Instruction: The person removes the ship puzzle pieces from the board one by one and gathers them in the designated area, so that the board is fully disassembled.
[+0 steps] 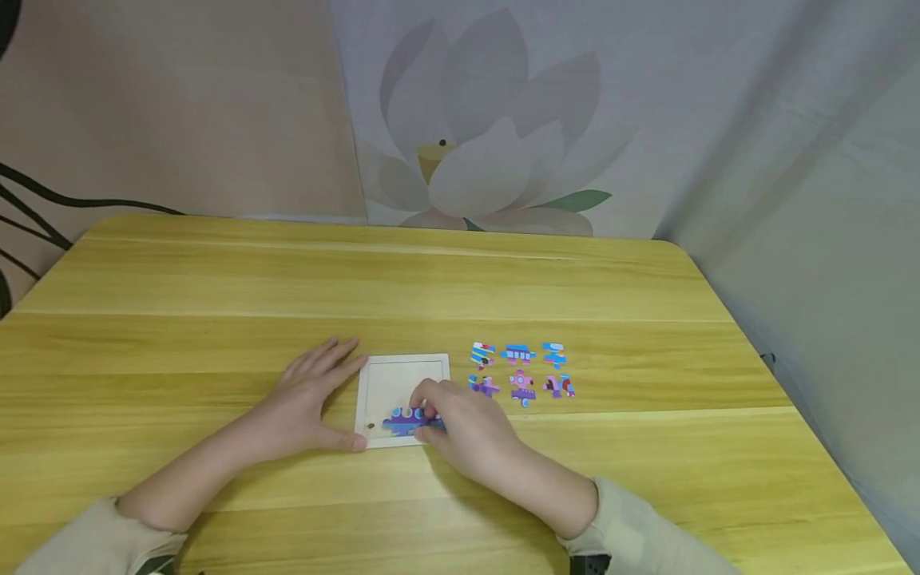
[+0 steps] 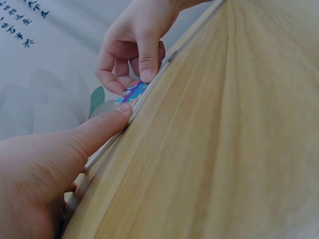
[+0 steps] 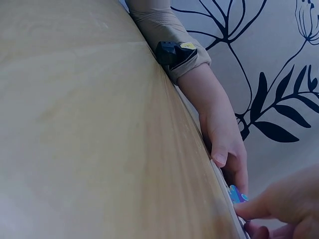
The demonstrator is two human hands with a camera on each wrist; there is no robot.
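Note:
A shallow white puzzle tray [image 1: 391, 385] lies on the table, with purple-and-blue puzzle pieces [image 1: 398, 425] fitted along its lower edge. My left hand [image 1: 305, 399] spreads along the tray's left side. Its thumb presses the lower left corner and its index fingertip touches the upper left one. Over the lower right of the tray, my right hand [image 1: 474, 427] pinches a jigsaw piece [image 1: 436, 423] between thumb and fingers, at the right end of the row. The fingers hide most of that piece. In the left wrist view, the right thumb is right at the tray's edge.
Several loose puzzle pieces [image 1: 522, 353] lie in two rows to the right of the tray, some close to my right hand. The wooden table [image 1: 216, 343] reaches back to a curtain with a flower print [image 1: 489, 136]. Black cables [image 1: 93, 200] run at the far left.

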